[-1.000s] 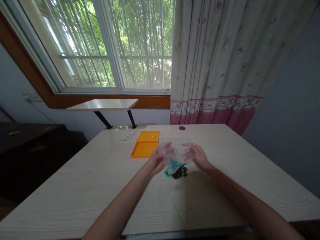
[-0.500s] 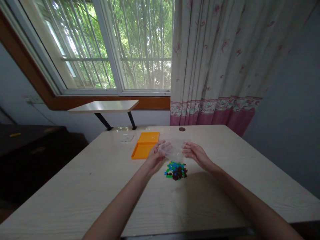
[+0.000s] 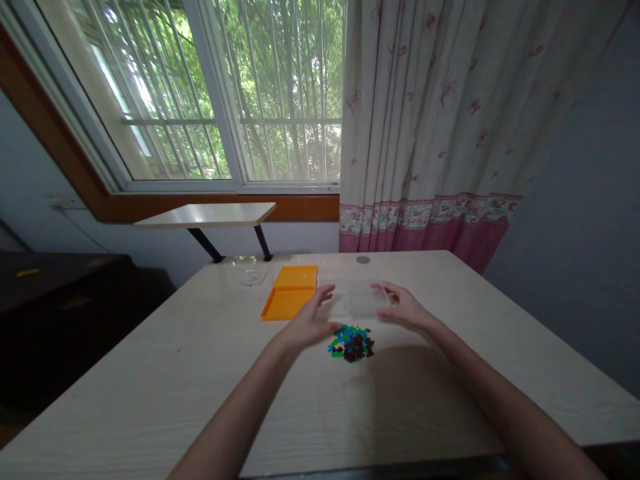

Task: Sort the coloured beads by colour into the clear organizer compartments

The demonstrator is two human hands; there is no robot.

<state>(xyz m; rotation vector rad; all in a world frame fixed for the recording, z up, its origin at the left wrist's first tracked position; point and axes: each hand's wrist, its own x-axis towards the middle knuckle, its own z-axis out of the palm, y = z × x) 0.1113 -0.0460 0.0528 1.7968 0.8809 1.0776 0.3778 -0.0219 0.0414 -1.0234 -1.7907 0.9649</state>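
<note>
A clear plastic box [image 3: 354,300] lies on the table between my hands, just beyond a pile of small blue, green and dark brown pieces [image 3: 352,343]. My left hand [image 3: 311,321] is at the box's left side, fingers apart, its thumb close to the pile. Around the box's right edge curve the fingers of my right hand [image 3: 403,307], thumb on the near side, gripping it. An orange case [image 3: 290,293] lies unfolded behind and left of my left hand.
A small clear item [image 3: 253,278] rests left of the orange case. The raised white shelf [image 3: 210,214] stands on black legs at the back left of the table [image 3: 430,413]. A curtain [image 3: 430,167] hangs behind the table.
The clear plastic now looks flat and level between my hands. My left hand has moved slightly nearer and spread its fingers; my right hand has shifted a little right, round the box's edge.
</note>
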